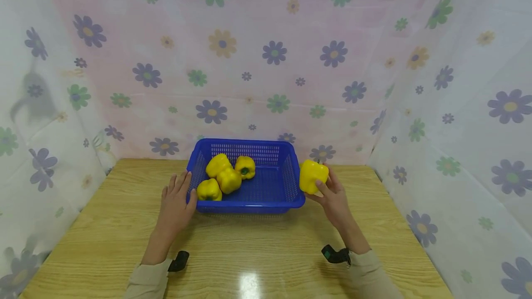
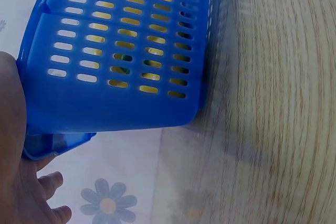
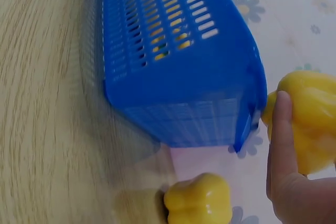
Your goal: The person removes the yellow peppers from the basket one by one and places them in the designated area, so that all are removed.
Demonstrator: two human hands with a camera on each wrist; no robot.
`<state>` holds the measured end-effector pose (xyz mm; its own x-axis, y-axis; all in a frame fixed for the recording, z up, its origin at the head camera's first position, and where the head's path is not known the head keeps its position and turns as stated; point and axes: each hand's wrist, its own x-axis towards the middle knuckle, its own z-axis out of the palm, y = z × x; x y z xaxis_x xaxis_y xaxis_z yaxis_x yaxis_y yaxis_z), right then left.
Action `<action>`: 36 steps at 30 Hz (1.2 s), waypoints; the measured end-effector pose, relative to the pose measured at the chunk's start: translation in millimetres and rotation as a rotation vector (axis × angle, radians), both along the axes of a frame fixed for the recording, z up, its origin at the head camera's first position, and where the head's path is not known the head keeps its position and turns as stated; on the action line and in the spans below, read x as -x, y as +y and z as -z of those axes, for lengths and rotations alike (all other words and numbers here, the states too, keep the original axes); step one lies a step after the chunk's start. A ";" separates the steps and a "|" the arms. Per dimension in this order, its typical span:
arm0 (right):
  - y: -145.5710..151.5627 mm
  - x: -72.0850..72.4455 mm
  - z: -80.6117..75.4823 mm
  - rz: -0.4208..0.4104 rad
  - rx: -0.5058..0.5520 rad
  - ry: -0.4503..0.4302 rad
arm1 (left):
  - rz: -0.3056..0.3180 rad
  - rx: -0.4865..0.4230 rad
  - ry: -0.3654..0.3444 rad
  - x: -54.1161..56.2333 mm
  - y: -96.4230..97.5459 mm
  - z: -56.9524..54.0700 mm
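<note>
A blue plastic basket (image 1: 249, 207) with slotted sides holds several yellow bell peppers (image 1: 229, 180), grouped in its left half. My right hand (image 1: 334, 197) grips another yellow bell pepper (image 1: 312, 177) at the height of the basket's right rim, its thumb across the pepper's near side. In the right wrist view this held pepper (image 3: 310, 119) overlaps the rim's edge. My left hand (image 1: 176, 200) rests against the basket's left rim, fingers extended and thumb by the front corner. Its fingers (image 2: 51, 182) show past the rim in the left wrist view.
One more yellow bell pepper (image 3: 199, 200) lies on the wooden table (image 1: 249, 248), beyond the basket's right end in the right wrist view. Flower-patterned cloth (image 1: 257, 22) hangs behind the table and along both sides.
</note>
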<state>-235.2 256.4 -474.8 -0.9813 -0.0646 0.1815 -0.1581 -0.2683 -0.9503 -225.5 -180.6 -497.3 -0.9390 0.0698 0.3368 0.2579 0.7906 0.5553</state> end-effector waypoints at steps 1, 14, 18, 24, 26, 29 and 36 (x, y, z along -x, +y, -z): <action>2.7 0.8 1.1 -0.003 0.013 -0.009 | 0.001 -0.002 0.002 -0.2 0.0 -0.2; 23.3 3.6 14.2 0.018 0.037 -0.040 | 0.003 0.007 -0.005 -0.8 0.5 -2.2; 28.7 4.8 18.2 0.043 0.033 -0.048 | 0.005 0.002 -0.006 -0.8 0.5 -1.7; 38.7 6.2 24.9 0.069 0.010 -0.061 | 0.003 -0.002 -0.005 -0.1 0.3 -0.3; 42.0 6.7 27.7 0.073 -0.001 -0.061 | 0.003 -0.002 -0.004 0.1 0.2 0.0; 46.0 7.2 31.3 0.075 -0.036 -0.042 | 0.005 -0.003 0.001 0.1 0.2 0.0; 52.5 8.2 38.7 0.098 -0.136 -0.015 | 0.011 -0.019 0.002 0.5 0.2 0.3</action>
<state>-243.4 308.9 -513.5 -0.9866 0.0088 0.1631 -0.1629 -0.1212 -0.9792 -226.0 -180.4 -497.6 -0.9376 0.0733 0.3400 0.2673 0.7772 0.5696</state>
